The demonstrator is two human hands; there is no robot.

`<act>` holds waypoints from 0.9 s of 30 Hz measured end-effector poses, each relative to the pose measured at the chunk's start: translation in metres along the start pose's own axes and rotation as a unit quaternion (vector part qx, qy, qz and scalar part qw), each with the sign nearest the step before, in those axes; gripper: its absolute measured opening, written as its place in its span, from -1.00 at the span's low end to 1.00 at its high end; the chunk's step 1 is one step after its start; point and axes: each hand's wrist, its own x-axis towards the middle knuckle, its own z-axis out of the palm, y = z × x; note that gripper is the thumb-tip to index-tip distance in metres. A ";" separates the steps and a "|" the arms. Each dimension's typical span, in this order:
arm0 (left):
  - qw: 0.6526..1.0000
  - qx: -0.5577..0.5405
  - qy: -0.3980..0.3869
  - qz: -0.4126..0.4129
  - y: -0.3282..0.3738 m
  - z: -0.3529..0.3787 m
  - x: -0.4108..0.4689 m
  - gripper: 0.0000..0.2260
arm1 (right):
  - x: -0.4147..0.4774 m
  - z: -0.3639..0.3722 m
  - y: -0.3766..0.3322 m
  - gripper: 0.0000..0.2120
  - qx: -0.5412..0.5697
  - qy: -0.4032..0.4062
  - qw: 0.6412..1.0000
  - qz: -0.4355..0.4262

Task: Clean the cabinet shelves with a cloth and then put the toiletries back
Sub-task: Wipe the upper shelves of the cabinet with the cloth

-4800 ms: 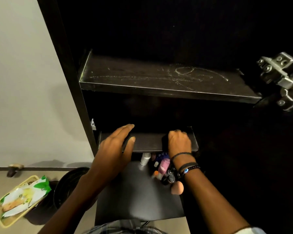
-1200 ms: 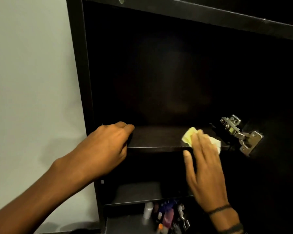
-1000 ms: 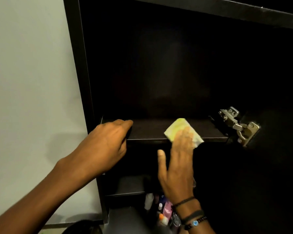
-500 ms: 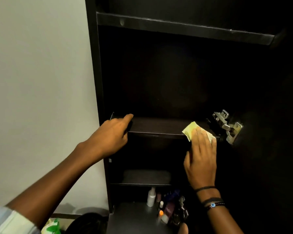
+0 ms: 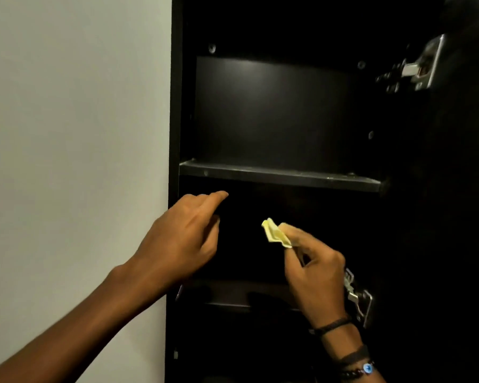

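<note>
Both hands are lifting off the lower shelf [image 5: 241,297]. The right hand [image 5: 314,275] is pinching the yellow cloth [image 5: 274,234]; the left hand [image 5: 187,239] is holding nothing. The upper shelf [image 5: 280,176] is probably getting wiped next.

The scene is dim, with the cabinet [image 5: 288,111] interior nearly black; faint light catches the shelf [image 5: 282,176] edge above the left hand [image 5: 183,239]. The wall [image 5: 75,134] left of that hand is evenly lit, and the cloth [image 5: 275,233] at the right hand [image 5: 315,275] fingertips is motion-blurred.
</note>
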 end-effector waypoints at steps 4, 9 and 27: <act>0.996 0.046 0.030 0.064 -0.007 -0.024 0.033 -0.56 | 0.061 -0.028 -0.031 -0.69 -0.051 0.082 0.988 -0.124; 0.973 0.188 -0.023 0.128 -0.039 -0.038 0.066 -0.54 | 0.121 -0.042 -0.028 -0.76 -0.307 -0.042 0.951 0.001; 0.887 0.359 0.053 0.284 -0.095 -0.045 0.091 -0.77 | 0.156 0.008 -0.058 -0.60 -0.421 -0.347 0.838 0.028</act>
